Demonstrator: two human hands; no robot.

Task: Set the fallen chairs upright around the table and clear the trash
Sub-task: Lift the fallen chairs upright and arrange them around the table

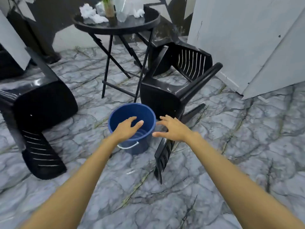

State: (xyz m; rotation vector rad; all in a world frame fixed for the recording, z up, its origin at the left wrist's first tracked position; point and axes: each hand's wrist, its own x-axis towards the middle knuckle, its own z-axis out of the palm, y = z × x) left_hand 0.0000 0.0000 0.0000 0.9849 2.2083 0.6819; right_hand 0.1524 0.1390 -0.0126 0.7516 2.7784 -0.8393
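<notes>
Hands, left (pixel 126 128) and right (pixel 174 129), near bucket (pixel 132 111)

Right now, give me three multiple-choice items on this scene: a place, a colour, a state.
1. Where does the crumpled white paper lie?
A. on the round black folding table
B. on the floor
C. on a chair seat
2. What colour is the round plastic bucket on the floor?
A. red
B. blue
C. white
3. How are the left hand and right hand by that bucket?
A. both open, holding nothing
B. both gripping the rim
C. both clenched into fists
Key: 1 A, the paper sits on the tabletop beside the plant; 2 B, its wall is blue, only the handle white; 3 A, the fingers are spread and empty.
</notes>
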